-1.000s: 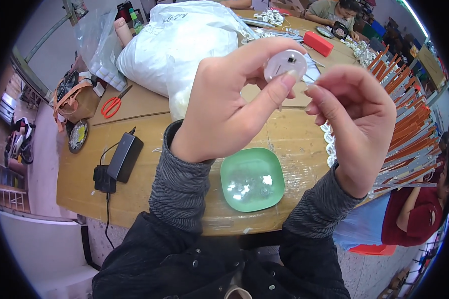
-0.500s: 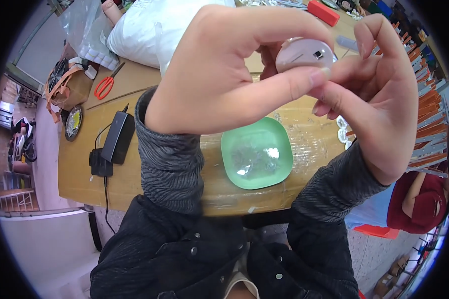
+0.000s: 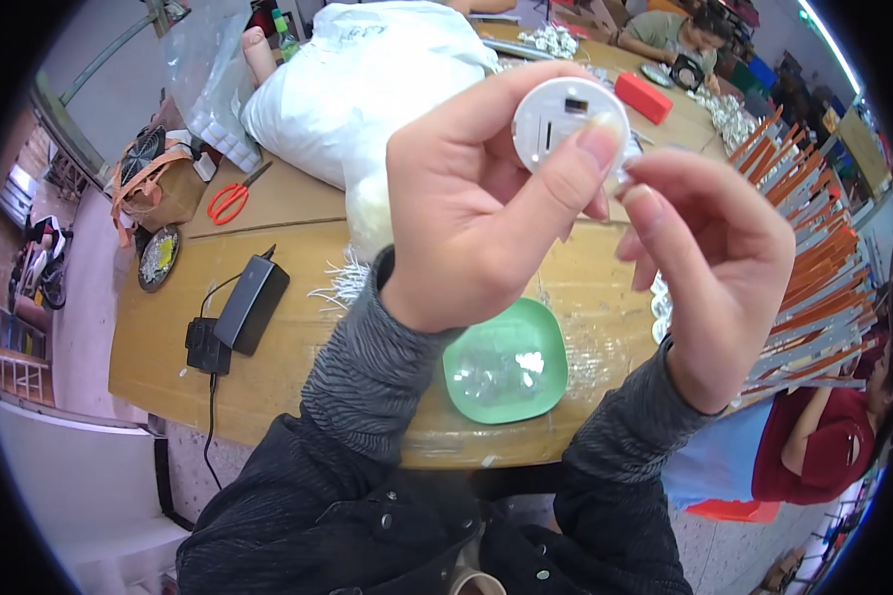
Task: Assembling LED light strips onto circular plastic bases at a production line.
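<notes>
My left hand [image 3: 486, 198] is closed around a round white plastic disc [image 3: 551, 129], its thumb pressed on the face. A small dark rectangular opening and a thin slot show on that face. Close beside the disc's edge, my right hand [image 3: 719, 248] pinches a tiny clear or whitish piece [image 3: 622, 177] between thumb and forefinger; its kind is too small to make out. Below both hands a green bowl [image 3: 506, 409] sits on the table, with shiny transparent bits inside. Several white round parts [image 3: 660, 307] lie partly hidden behind my right hand.
On the brown table [image 3: 159, 342] are a black power adapter [image 3: 252, 305], orange-handled scissors [image 3: 230, 201], a bundle of white wires [image 3: 345, 281], a large white bag [image 3: 367, 89] and a red box [image 3: 643, 97]. Orange-and-grey strips [image 3: 814, 268] stand at right, near a person in red [image 3: 814, 446].
Both hands have come lower and nearer. The disc has turned so its face shows more fully. My right hand's raised fingers have curled in, and its pinch has drawn slightly off the disc.
</notes>
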The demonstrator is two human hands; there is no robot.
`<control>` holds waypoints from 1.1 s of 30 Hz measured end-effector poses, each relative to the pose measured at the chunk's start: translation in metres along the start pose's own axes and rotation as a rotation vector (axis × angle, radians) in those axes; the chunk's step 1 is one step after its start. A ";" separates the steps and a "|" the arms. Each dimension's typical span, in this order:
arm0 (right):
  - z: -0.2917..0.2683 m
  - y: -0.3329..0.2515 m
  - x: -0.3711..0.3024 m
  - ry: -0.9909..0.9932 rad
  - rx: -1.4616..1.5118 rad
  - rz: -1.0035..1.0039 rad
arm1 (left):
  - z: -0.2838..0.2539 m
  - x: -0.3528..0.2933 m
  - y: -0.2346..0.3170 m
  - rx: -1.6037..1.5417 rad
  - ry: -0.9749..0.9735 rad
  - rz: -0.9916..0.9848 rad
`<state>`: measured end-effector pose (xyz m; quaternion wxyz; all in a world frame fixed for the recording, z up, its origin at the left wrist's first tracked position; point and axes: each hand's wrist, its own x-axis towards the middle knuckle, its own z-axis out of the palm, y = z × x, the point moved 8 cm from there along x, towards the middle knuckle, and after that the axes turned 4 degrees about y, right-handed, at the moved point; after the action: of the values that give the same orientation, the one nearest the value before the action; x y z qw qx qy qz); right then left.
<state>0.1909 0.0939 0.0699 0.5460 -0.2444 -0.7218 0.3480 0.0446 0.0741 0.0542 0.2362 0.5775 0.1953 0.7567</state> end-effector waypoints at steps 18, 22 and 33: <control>0.007 -0.016 0.000 0.130 -0.143 -0.206 | -0.001 -0.001 0.006 0.023 -0.055 -0.081; 0.006 -0.018 -0.001 0.132 -0.151 -0.221 | -0.001 -0.001 0.007 0.028 -0.070 -0.132; -0.001 -0.036 -0.016 0.123 -0.330 -0.255 | 0.002 0.005 0.018 0.667 -0.239 0.192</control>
<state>0.1972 0.0591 0.0876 0.5811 -0.2580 -0.7595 0.1378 0.0435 0.0622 0.0687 -0.0162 0.7227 0.3473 0.5974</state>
